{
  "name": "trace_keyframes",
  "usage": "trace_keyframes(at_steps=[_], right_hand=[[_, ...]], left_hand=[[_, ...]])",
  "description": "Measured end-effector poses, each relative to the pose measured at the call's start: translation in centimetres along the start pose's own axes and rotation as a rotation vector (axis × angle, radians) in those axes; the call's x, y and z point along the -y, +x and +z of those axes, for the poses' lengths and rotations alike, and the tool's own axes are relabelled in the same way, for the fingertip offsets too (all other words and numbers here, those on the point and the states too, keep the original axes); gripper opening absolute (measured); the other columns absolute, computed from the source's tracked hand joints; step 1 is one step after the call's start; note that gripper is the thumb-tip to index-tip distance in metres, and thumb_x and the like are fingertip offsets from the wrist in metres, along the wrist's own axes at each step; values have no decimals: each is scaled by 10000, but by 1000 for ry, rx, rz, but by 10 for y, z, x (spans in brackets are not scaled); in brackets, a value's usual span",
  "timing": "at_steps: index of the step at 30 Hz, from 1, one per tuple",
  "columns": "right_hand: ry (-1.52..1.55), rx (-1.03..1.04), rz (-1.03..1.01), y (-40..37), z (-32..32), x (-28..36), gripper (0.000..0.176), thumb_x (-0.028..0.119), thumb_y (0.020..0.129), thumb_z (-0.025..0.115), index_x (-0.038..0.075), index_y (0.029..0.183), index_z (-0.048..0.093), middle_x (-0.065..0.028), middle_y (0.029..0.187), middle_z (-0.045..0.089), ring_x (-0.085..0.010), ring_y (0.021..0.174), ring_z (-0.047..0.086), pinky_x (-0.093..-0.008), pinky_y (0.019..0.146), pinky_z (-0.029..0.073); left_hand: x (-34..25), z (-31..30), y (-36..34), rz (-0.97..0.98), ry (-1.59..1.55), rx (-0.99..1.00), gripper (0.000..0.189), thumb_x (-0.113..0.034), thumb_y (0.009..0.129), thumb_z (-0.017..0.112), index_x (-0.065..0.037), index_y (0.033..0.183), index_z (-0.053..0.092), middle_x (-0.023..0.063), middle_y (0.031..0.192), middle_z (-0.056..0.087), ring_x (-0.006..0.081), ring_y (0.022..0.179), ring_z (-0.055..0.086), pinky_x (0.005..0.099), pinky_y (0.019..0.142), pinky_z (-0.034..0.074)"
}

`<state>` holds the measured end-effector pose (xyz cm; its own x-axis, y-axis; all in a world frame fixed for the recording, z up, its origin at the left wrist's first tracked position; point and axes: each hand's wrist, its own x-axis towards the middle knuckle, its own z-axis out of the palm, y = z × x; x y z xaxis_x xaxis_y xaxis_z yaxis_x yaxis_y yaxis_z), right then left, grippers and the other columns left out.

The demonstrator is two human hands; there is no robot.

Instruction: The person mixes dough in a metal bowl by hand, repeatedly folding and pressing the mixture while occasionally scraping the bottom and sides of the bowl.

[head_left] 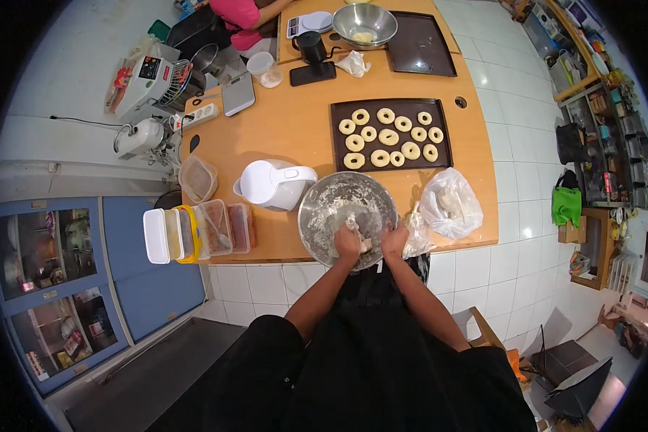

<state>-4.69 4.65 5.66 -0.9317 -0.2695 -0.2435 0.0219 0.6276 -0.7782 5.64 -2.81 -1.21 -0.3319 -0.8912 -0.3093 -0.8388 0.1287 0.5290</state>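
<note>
A metal mixing bowl (317,209) stands at the front edge of the table, its inside smeared with flour and sticky dough. My left hand (348,243) is down inside it, fingers curled into the dough (366,245) and coated with it. On the right side of the bowl, my right hand (394,240) grips the rim. A white pitcher (277,185) with a lid stands just left of the bowl. Close to my right hand lie a crumpled plastic bag (417,236) and a larger clear bag (451,204) with pale contents.
Behind the bowl, a dark tray (336,129) holds several dough rings. Lidded containers (167,235) line the left front edge. Farther back are a scale (238,94), a black kettle (310,47), another metal bowl (365,27) and a second tray (421,43). A person in pink (239,13) is at the far left.
</note>
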Motion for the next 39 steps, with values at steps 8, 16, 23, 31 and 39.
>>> trace_keyframes(at_steps=[8,16,23,31,39], right_hand=[[46,22,-9,3,2,-8,308,92,830,564,-5,1118,616,-295,907,643,-461,888,616,-485,783,471],[14,23,-47,3,2,-8,297,84,830,566,-22,1104,607,-298,894,636,-470,882,607,-483,790,467],[64,14,-107,4,0,-8,305,68,815,586,-49,1096,598,-317,875,632,-484,859,612,-487,764,480],[-31,-13,-99,5,2,-10,297,105,841,576,-45,1096,604,-302,881,638,-487,852,604,-510,764,464],[-62,16,4,4,2,-3,281,50,819,566,-59,1077,598,-314,854,632,-492,854,606,-491,757,474]], left_hand=[[-1,-40,-13,496,103,148,452,-237,817,577,-6,1205,552,256,862,634,426,855,610,510,765,478],[-2,-31,11,283,-15,265,389,-238,811,571,-45,1150,561,261,896,627,469,873,588,568,760,459],[-55,-33,5,585,157,146,434,-128,762,655,-83,1171,517,208,1195,529,399,1121,502,510,903,424],[-55,15,50,360,65,-64,452,-213,752,680,-78,1157,530,200,1223,502,420,1178,442,574,981,334],[-39,18,19,394,-188,69,334,-176,803,618,-61,1108,543,167,1120,579,386,1066,532,493,947,386]])
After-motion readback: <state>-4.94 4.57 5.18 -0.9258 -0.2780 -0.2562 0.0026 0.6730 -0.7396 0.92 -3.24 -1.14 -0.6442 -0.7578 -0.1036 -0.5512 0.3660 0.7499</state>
